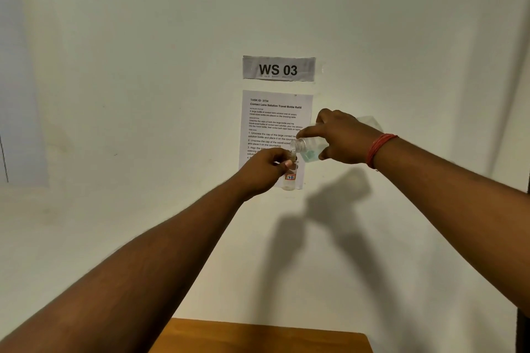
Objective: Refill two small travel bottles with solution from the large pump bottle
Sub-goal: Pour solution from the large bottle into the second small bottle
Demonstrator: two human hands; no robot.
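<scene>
My left hand (pixel 265 170) grips a small clear travel bottle (pixel 289 179) near its open neck and holds it upright in the air; a label reading "7B" shows on its side. My right hand (pixel 342 139) holds the large clear bottle (pixel 311 150) tipped sideways, its threaded open mouth just above and touching the small bottle's neck. A little pale blue-green liquid pools in the large bottle near its mouth. No pump or cap is visible. A second small bottle is not in view.
Both hands are raised in front of a white wall with a "WS 03" sign (pixel 278 69) and a printed task sheet (pixel 275 123). A wooden table edge (pixel 258 335) shows at the bottom. A red thread band (pixel 380 149) circles my right wrist.
</scene>
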